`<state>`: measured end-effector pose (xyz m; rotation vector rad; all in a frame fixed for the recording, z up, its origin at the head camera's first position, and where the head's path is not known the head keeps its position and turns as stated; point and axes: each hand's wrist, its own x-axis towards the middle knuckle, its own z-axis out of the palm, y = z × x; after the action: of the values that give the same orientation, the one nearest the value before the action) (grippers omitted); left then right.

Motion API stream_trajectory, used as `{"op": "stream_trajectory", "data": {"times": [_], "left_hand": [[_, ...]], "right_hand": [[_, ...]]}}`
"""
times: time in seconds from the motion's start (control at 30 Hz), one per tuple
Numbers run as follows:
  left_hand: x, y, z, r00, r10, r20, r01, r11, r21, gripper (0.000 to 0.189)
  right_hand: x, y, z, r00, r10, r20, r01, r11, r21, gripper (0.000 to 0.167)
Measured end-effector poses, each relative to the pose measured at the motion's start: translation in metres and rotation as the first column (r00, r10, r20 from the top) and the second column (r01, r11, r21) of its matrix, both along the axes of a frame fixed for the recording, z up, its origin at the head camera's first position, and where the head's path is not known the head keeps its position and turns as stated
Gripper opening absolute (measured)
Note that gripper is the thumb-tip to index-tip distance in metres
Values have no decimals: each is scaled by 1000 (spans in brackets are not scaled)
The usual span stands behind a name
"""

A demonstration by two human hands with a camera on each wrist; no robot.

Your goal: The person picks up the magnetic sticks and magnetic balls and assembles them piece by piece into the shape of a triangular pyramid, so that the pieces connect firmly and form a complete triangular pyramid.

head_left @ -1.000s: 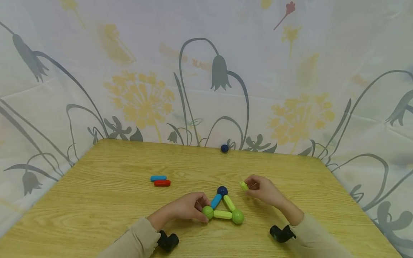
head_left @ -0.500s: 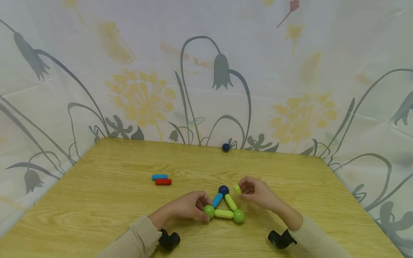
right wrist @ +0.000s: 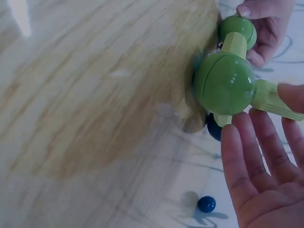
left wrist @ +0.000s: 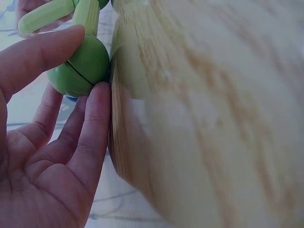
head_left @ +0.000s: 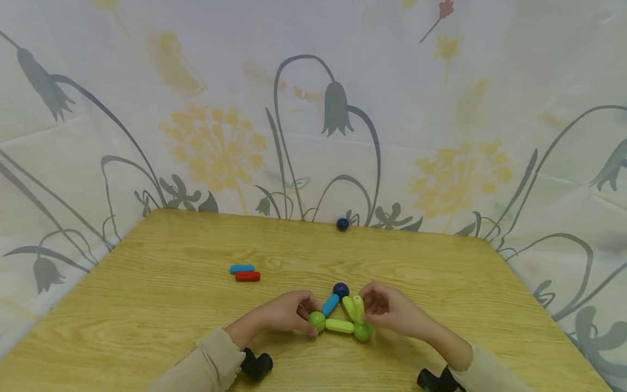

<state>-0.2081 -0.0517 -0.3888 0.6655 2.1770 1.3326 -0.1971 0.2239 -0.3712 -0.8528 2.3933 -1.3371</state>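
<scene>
The left hand [head_left: 286,313] is gripping the left green ball [head_left: 318,323] between thumb and fingers, which are partly covering it. The right hand [head_left: 395,311] is pinching the raised stick [head_left: 358,308], a yellow-green piece rising from the right green ball [head_left: 363,332]; in the right wrist view the stick is meeting the ball's surface. There the thumb is hiding some of the raised stick, whose outer end is running out of frame.

Both green balls are forming corners of a flat triangle on the wooden table [head_left: 196,245], with the dark blue corner ball [head_left: 340,290] making the far corner. The near stick [head_left: 339,326] and the side stick [head_left: 347,306], both yellow-green, and the blue stick [head_left: 330,305] are joining the corners; in the head view the raised stick is masking the side stick's lower part. In the left wrist view a blue sliver is showing beneath the left green ball, probably the blue stick, and the upper edge is cutting off the right green ball.

Beyond the left hand, the red stick [head_left: 247,277] and the loose blue stick [head_left: 241,268] are lying side by side, while the far ball [head_left: 342,224], also dark blue, is resting near the table's far edge
</scene>
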Motion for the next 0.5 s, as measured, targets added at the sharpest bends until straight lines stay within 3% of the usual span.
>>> {"op": "stream_trajectory", "data": {"times": [0.2, 0.5], "left_hand": [[1, 1, 1, 1000, 12, -13, -12, 1000, -9, 31], [1, -13, -1, 997, 40, -66, -39, 999, 18, 30]], "right_hand": [[3, 5, -5, 1000, 21, -9, -20, 997, 70, 44], [7, 6, -7, 998, 25, -58, -20, 996, 86, 42]]}}
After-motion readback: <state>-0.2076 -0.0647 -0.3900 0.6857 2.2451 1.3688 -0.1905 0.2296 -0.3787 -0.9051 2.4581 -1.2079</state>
